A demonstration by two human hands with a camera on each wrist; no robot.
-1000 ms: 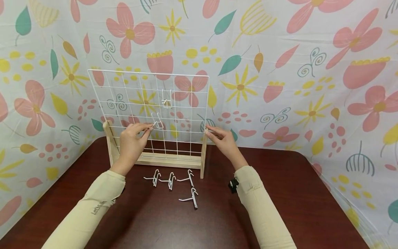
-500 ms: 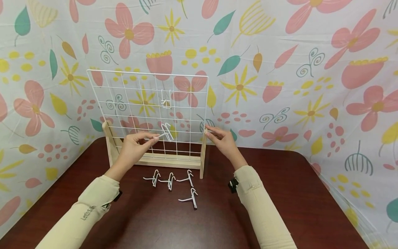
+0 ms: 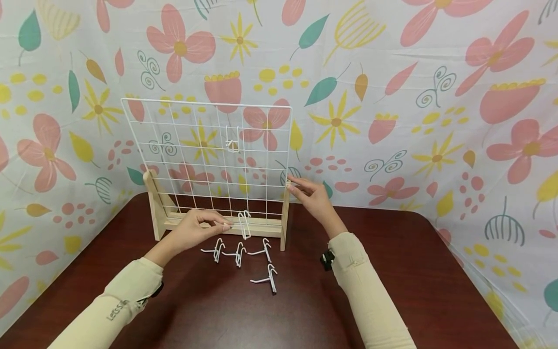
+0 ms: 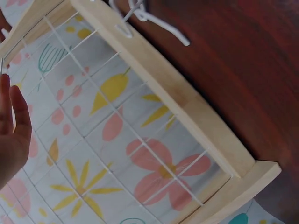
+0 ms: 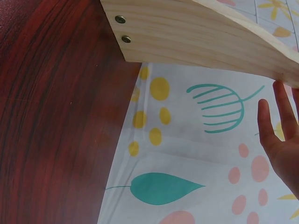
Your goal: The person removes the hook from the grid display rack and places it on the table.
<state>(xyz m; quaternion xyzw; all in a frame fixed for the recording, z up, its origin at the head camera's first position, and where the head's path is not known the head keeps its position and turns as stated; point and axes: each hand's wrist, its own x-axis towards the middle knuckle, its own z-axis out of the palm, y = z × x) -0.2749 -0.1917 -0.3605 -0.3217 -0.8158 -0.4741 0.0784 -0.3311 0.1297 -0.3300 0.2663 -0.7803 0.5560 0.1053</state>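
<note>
In the head view my left hand [image 3: 192, 233] pinches the prong of a white wire display hook [image 3: 241, 225] between thumb and fingers. That hook is low, in front of the wooden base rail of the grid stand [image 3: 266, 230]. My right hand [image 3: 311, 196] grips the top of the stand's right wooden upright [image 3: 285, 218]. A white wire grid panel [image 3: 205, 103] leans back in the stand, with one hook [image 3: 232, 144] hung on it. In the right wrist view the fingers [image 5: 281, 100] meet the upright's edge.
Several white hooks lie on the dark wood table before the stand, among them a left hook [image 3: 216, 252], a right hook [image 3: 267, 249] and a nearer hook [image 3: 271, 279]. A flower-printed cloth [image 3: 436, 184] hangs behind the table [image 3: 392, 271].
My left hand has moved down and slightly right with its hook, from mid-grid to the base rail. My right hand stays on the upright.
</note>
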